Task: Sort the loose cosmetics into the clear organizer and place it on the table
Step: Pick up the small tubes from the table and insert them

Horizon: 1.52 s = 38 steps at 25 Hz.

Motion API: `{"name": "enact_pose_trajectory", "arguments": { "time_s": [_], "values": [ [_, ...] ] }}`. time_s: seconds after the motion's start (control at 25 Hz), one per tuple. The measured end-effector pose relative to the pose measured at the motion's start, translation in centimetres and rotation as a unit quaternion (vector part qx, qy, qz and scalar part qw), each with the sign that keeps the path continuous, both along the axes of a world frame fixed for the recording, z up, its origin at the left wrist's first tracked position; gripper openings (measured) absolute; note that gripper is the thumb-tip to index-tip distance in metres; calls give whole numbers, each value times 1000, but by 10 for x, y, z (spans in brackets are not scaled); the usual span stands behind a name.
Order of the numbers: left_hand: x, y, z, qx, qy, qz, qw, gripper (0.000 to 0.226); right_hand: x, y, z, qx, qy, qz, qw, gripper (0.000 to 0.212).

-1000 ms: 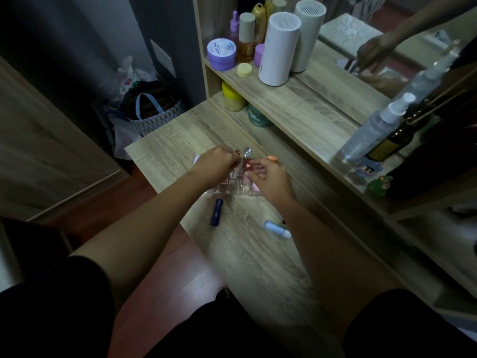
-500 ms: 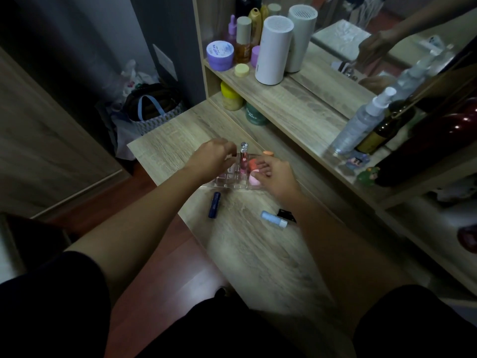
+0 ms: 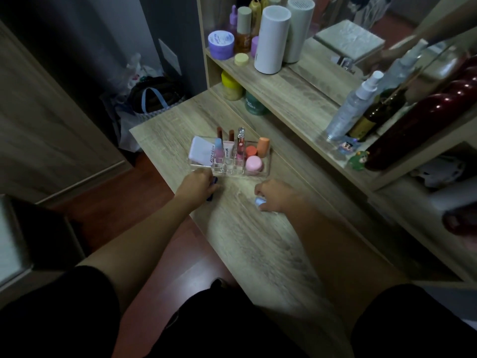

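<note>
The clear organizer (image 3: 267, 165) stands on the wooden table (image 3: 258, 239), holding several upright tubes, a white tube (image 3: 200, 151) at its left and pink and orange pots at its right. Just in front of it, my left hand (image 3: 197, 186) is closed over a dark blue tube (image 3: 211, 194) lying on the table. To the right, my right hand (image 3: 277, 196) wraps a light blue tube (image 3: 259, 202), whose cap pokes out by the fingers.
A raised shelf (image 3: 284, 83) runs along the table's far right side with a white cylinder (image 3: 271, 40), jars, a spray bottle (image 3: 353, 107) and a dark bottle. A mirror stands behind it. A basket bag (image 3: 152, 99) sits on the floor at the left.
Both hands have drawn back from the organizer toward me. The left has come down on the dark blue tube and the right on the light blue tube.
</note>
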<state>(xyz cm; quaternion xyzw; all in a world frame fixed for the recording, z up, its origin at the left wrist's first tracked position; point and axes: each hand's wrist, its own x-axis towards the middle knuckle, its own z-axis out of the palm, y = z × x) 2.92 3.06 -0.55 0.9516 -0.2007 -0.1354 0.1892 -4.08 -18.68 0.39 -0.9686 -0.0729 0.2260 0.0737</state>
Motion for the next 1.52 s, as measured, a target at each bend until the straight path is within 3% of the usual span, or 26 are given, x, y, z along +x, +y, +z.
{"name": "enact_pose_trajectory", "arguments": {
  "time_s": [0.16,0.32,0.44,0.6,0.68,0.76,0.84,0.96,1.08,1.24,1.52],
  "values": [
    [-10,-4,-21,-23,53,106,993,38,-2,7,-15,-2,-18,-34,999,27],
    [-14,-9,-26,-85,97,188,974,38,-8,6,-16,153,-77,-148,974,29],
    [-15,-3,-20,-187,157,228,943,36,-8,10,-8,353,-98,-302,880,40],
    [-9,6,2,-369,214,221,877,22,14,24,9,541,-126,-392,733,29],
    [1,8,14,-376,177,217,883,12,27,35,13,578,-153,-396,697,26],
    [12,10,23,-372,136,214,893,7,37,46,10,586,-184,-396,683,26],
    [21,11,26,-358,101,185,910,8,46,55,3,582,-197,-395,683,26],
    [27,6,22,-307,56,137,940,12,53,62,-9,529,-223,-372,730,23],
    [32,-2,14,-252,1,116,961,23,55,64,-19,488,-254,-359,754,24],
    [34,-10,6,-235,-16,105,966,25,56,65,-28,447,-253,-337,789,28],
    [38,-17,2,-216,-12,110,970,21,61,68,-37,425,-226,-342,807,31]
  ]
}}
